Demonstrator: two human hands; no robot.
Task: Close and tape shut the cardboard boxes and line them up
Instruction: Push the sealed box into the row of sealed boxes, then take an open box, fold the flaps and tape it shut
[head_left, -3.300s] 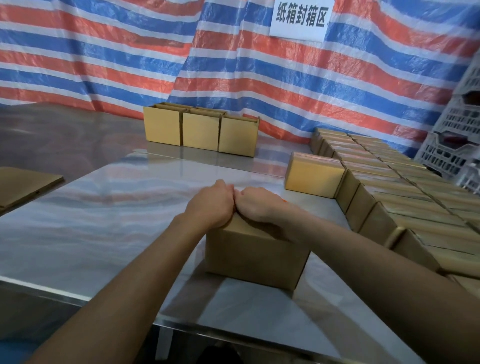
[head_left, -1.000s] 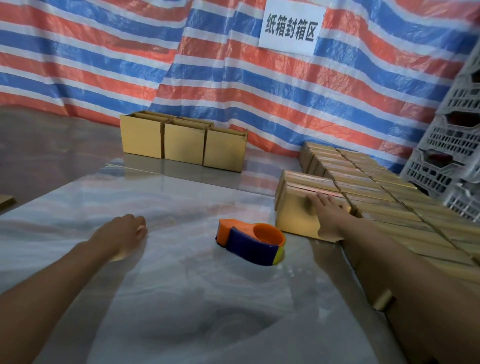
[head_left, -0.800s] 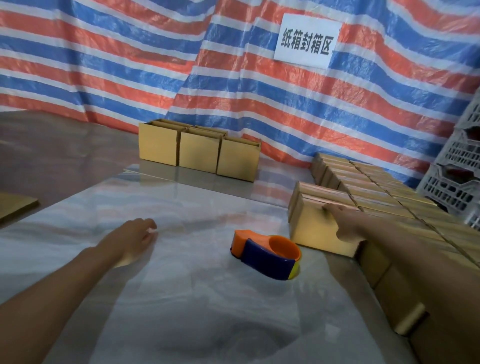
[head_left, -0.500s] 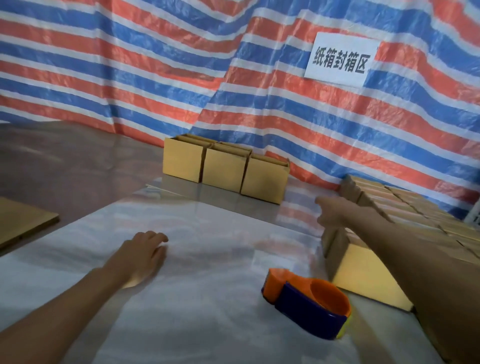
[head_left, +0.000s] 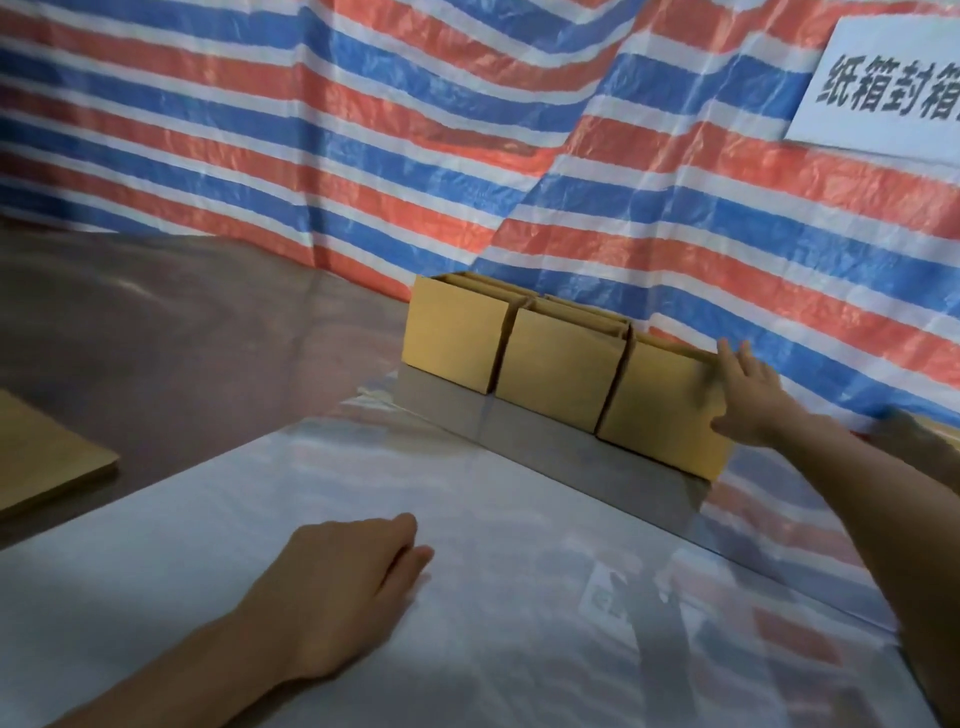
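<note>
Three boxes (head_left: 561, 364) stand in a row at the far edge of the table (head_left: 519, 519), right by the striped sheet (head_left: 363, 156). The right hand (head_left: 748, 400), fingers spread wide, touches the end box (head_left: 654, 410) and grips nothing. The left hand (head_left: 343, 587) lies on the table nearer the front edge, fingers loose, holding nothing.

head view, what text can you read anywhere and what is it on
"纸箱封箱": black characters on the white sign hung on the striped tarp; the line runs off the frame's right edge.
The cardboard boxes show no print or labels.
</note>
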